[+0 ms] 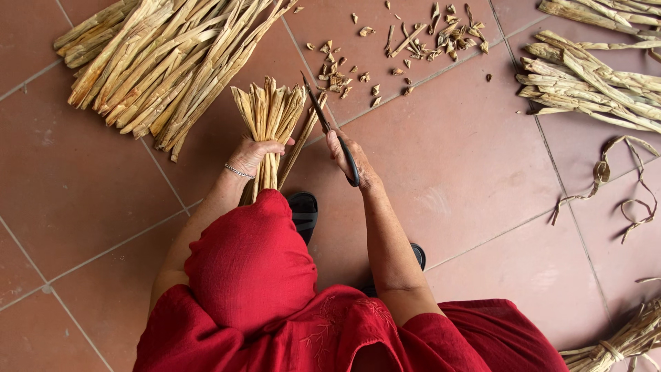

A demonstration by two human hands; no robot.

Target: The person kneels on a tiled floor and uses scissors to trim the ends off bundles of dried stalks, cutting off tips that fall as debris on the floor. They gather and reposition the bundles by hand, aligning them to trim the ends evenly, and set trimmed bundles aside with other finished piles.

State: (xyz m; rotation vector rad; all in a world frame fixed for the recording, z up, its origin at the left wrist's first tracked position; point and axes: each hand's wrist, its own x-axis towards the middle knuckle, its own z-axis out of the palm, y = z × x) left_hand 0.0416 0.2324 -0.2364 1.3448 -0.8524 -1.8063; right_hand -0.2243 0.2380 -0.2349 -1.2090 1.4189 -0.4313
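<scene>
Tiles [475, 158] of reddish brown cover the floor beneath you, and your red garment [255, 275] fills the lower middle of the view. Up at the top left lies the big heap of dried stalks [165, 62], laid side by side on a slant. A second pile of stalks [592, 86] sits at the right edge, well apart from your hands, with loose strips [620, 186] curling on the tiles below it. Your left hand [251, 155] is clenched around a small bundle of stalks [270, 114], holding it upright with the cut ends fanned above your fingers. Your right hand [351, 162] grips the dark handles of the scissors [323, 117], whose blades point up just beside the bundle's right edge. Cut scraps [406, 48] lie scattered beyond the blades.
</scene>
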